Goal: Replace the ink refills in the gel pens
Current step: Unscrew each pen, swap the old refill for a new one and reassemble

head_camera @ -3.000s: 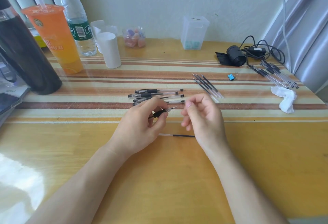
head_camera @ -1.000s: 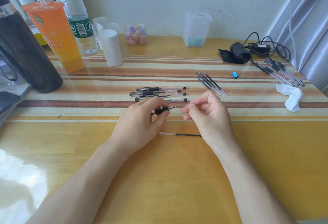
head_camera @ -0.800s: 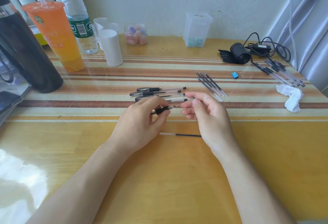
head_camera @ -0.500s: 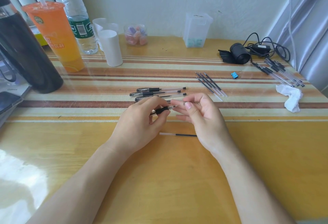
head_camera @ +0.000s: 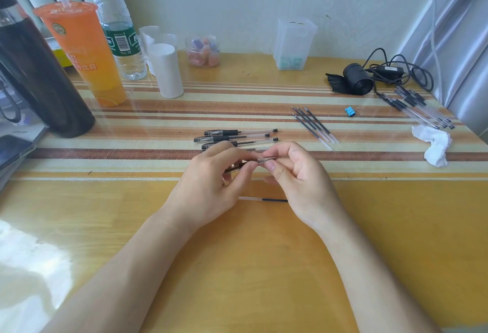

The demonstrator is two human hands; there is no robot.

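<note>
Your left hand (head_camera: 208, 182) grips gel pen (head_camera: 237, 167) round black grip, above bench (head_camera: 383, 227). Your right hand (head_camera: 298, 182) pinches tip piece (head_camera: 267, 159) at pen front end, between thumb and forefinger. Both hands close together, fingertips almost meeting. Loose refill (head_camera: 264, 199) lies on bench below hands. Row of pens (head_camera: 237, 134) just behind hands; spare refills (head_camera: 314, 126) to right of row. Whether tip piece is attached or free, cannot tell.
</note>
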